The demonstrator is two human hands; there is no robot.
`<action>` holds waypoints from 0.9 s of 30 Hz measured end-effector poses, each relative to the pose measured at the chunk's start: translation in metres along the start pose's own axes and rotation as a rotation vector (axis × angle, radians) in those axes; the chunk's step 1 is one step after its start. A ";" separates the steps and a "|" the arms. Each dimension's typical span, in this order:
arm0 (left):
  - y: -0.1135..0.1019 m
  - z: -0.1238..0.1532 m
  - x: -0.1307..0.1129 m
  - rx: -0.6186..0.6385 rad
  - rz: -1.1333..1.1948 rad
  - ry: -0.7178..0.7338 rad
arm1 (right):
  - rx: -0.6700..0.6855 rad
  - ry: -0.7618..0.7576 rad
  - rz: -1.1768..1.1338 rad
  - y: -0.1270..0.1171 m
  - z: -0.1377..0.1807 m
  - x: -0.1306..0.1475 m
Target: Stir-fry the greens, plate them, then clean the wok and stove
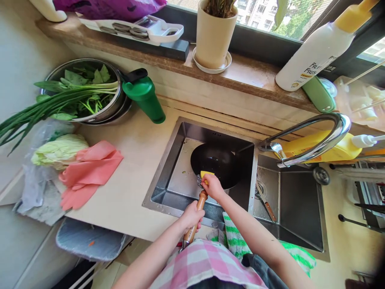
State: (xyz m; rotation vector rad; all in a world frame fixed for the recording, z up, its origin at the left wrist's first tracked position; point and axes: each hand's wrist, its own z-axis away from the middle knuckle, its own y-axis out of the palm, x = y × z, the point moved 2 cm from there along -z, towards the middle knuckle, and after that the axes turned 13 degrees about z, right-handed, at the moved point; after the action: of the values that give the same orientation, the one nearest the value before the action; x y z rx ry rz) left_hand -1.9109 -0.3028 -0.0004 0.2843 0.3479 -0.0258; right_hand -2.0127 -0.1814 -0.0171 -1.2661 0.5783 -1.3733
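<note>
A black wok (215,158) lies in the left basin of the steel sink (177,188). Its wooden handle (201,200) points back toward my body over the sink's front edge. My left hand (192,215) is closed around that handle. Closed at the near rim of the wok, my right hand (213,187) grips a yellow sponge (207,174). A tuft of silvery steel wool (199,180) shows beside the sponge at my right fingers; whether it is joined to the sponge I cannot tell.
A knife (265,201) lies in the right basin below the chrome faucet (315,116). Pink gloves (90,168), cabbage (61,148), a green shaker bottle (147,96) and a bowl of greens (84,88) stand left. A striped towel (236,237) hangs at the front edge.
</note>
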 end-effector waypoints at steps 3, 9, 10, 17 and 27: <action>-0.001 -0.002 0.002 0.019 0.021 0.000 | -0.007 -0.009 -0.088 -0.011 0.018 -0.031; -0.001 0.002 -0.001 0.016 0.027 -0.004 | 0.051 -0.057 -0.036 -0.015 0.022 -0.042; -0.001 0.002 -0.002 0.012 0.020 -0.001 | 0.045 -0.063 -0.013 -0.012 0.018 -0.035; -0.001 0.002 -0.002 0.019 -0.018 0.008 | 0.051 -0.057 0.035 -0.021 0.033 -0.053; 0.004 0.000 0.001 -0.026 -0.013 0.027 | 0.025 0.169 0.062 0.010 -0.020 0.020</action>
State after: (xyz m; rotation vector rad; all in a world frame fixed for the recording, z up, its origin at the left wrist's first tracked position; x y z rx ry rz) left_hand -1.9095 -0.2992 -0.0002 0.2572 0.3763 -0.0304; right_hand -2.0232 -0.2081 -0.0247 -1.1096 0.7092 -1.4395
